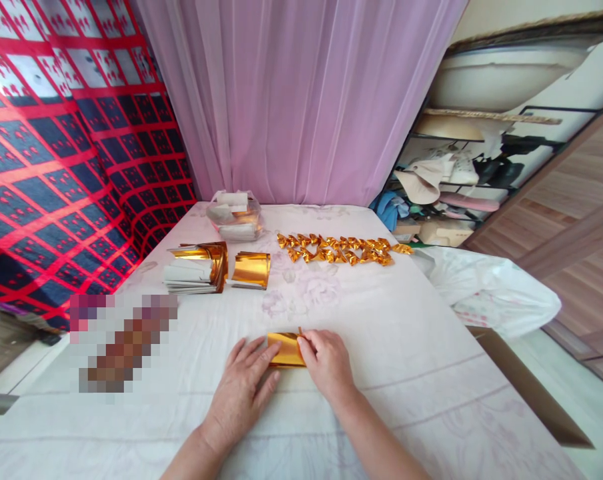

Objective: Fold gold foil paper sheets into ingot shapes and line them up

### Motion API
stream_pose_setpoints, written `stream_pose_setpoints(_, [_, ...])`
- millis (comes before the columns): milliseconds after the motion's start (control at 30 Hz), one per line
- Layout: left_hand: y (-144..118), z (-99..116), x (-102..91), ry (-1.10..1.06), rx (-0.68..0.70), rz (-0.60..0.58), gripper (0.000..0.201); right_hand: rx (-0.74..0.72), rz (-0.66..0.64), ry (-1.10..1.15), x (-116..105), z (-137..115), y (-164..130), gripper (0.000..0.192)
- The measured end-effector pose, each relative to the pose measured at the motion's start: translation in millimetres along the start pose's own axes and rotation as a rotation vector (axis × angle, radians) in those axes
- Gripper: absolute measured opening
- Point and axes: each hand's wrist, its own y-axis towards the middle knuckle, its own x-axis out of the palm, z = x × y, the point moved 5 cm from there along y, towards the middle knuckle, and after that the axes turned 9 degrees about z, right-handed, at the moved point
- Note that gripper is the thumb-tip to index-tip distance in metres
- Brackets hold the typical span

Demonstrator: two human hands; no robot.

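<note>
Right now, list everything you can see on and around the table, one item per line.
gold foil sheet: one, gold, near table edge, under both hands
gold foil stacks: two piles, gold with white backs, left of centre
folded gold pieces: many, gold, in rows at far centre
clear plastic bag: one, holds white papers, far left
tablecloth: one, white with faint flowers
curtain: one, lilac, behind table
blanket: red and navy, left
white plastic bag: one, right of table
left hand: on sheet
right hand: pinching sheet edge
</note>
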Motion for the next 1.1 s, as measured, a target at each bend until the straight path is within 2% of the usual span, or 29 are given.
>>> stream_pose_setpoints(233, [1.4, 6.0, -6.3, 0.045, -0.014, 0.049, 0.041, 0.006, -0.008, -0.033, -1.0, -1.6, 1.0, 0.022])
stream_pose_setpoints(400, [1.7, 13.0, -11.0, 0.152, 0.015, 0.132, 0.043, 0.007, -0.003, -0.043, -2.3, -3.2, 2.5, 0.024])
stream_pose_setpoints(533, [1.9, 25.6, -2.9, 0.151, 0.146, -0.028, 0.047, -0.007, 0.005, -0.043, -3.3, -3.5, 2.7, 0.026])
stream_pose_setpoints(667, [2.1, 28.1, 3.3, 0.118, 0.142, -0.136, 0.052, 0.001, 0.01, -0.02, -3.4, -3.2, 2.3, 0.025])
stream_pose_setpoints(833, [0.6, 26.3, 7.0, 0.113, 0.109, -0.162, 0.055, 0.033, 0.013, 0.026, -3.5, -2.3, 0.4, 0.023])
stream_pose_setpoints(967, [-1.2, 25.7, 9.0, 0.119, 0.096, -0.164, 0.056, 0.055, 0.092, 0.075, -13.3, 2.0, -1.9, 0.025])
stream_pose_setpoints(1033, [-1.5, 25.9, 9.5, 0.128, 0.091, -0.164, 0.055, 0.011, 0.11, 0.098, -20.6, 1.4, -2.3, 0.022])
stream_pose_setpoints(1100, [-1.2, 26.5, 9.4, 0.133, 0.088, -0.16, 0.055, -0.074, 0.072, 0.134, -25.7, -2.5, -2.4, 0.023])
